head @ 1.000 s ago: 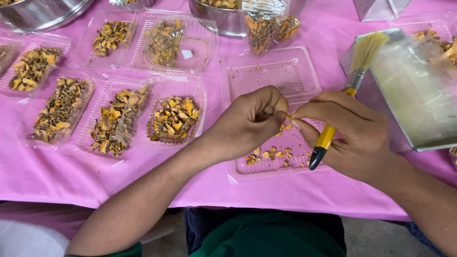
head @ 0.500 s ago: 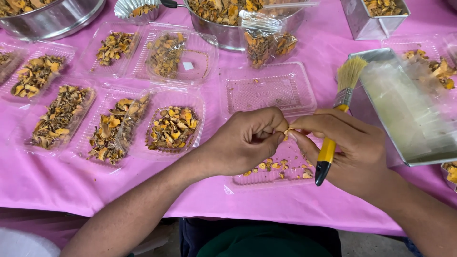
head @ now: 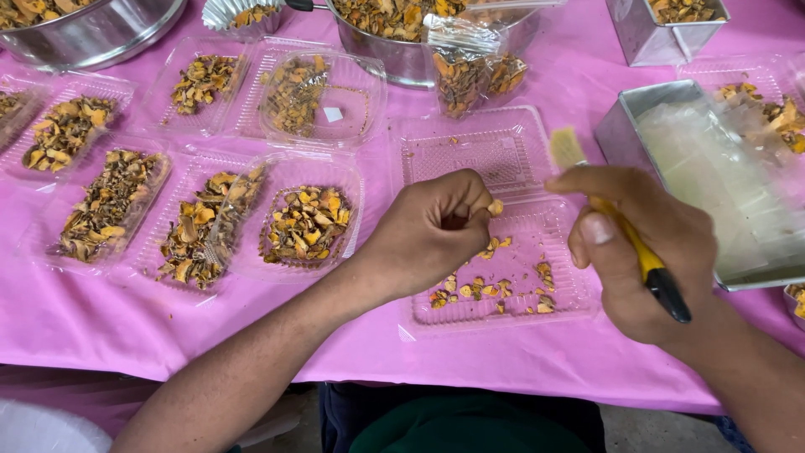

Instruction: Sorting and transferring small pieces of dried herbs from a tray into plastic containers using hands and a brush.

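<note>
My left hand (head: 432, 228) pinches a small orange dried piece (head: 496, 207) between its fingertips, over an open clear plastic clamshell box (head: 579, 306). A few orange pieces lie scattered in that box's near half. My right hand (head: 646, 252) grips a small brush (head: 625, 231) with a yellow and black handle, its pale bristles pointing up and away just right of the held piece. The two hands are a short gap apart.
Several clear clamshell boxes filled with dried orange-brown pieces (head: 306, 225) lie to the left on the pink tablecloth (head: 101, 319). Metal bowls (head: 402, 50) of the same pieces stand at the back. A metal tray (head: 620, 134) with clear plastic sheets sits at the right.
The hands have drawn apart. My right hand moved right and raised the brush, while my left hand keeps the small piece pinched over the box.
</note>
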